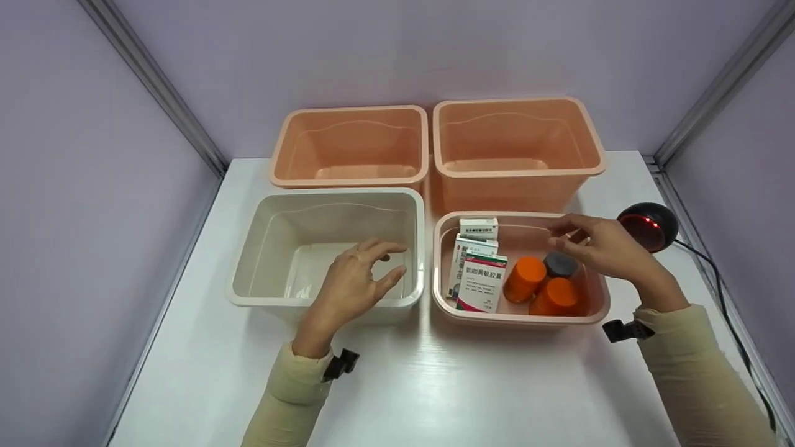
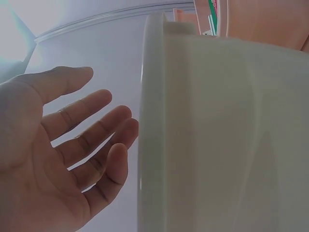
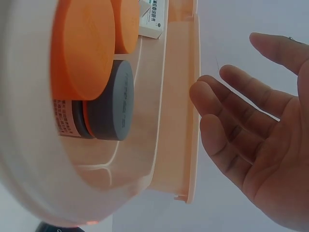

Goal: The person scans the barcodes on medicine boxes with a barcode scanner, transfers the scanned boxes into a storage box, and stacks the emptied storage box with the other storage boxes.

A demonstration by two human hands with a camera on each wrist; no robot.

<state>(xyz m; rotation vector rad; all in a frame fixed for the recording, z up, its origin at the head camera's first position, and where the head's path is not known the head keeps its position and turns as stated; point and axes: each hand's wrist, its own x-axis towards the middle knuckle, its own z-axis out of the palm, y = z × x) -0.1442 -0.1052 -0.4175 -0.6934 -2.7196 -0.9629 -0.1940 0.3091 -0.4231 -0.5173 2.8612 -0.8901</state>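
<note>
My left hand (image 1: 355,280) hovers over the white bin (image 1: 267,300), fingers loosely bent and nothing held; the left wrist view shows its bare palm beside the bin wall (image 2: 217,135). Over the right end of the low pink bin (image 1: 459,314) hangs my right hand (image 1: 596,245), its palm bare and fingers apart in the right wrist view. Below that hand stand a dark-capped bottle (image 3: 113,101) and two orange-capped bottles (image 1: 526,276). Several medicine boxes (image 1: 483,282) lean at the bin's left end, the front one white with a green and red band.
Two deeper orange bins, one at back left (image 1: 354,184) and one at back right (image 1: 515,192), stand against the wall. A round black device (image 1: 649,226) with red lights sits right of the pink bin, its cable (image 1: 720,285) running down the table's right edge.
</note>
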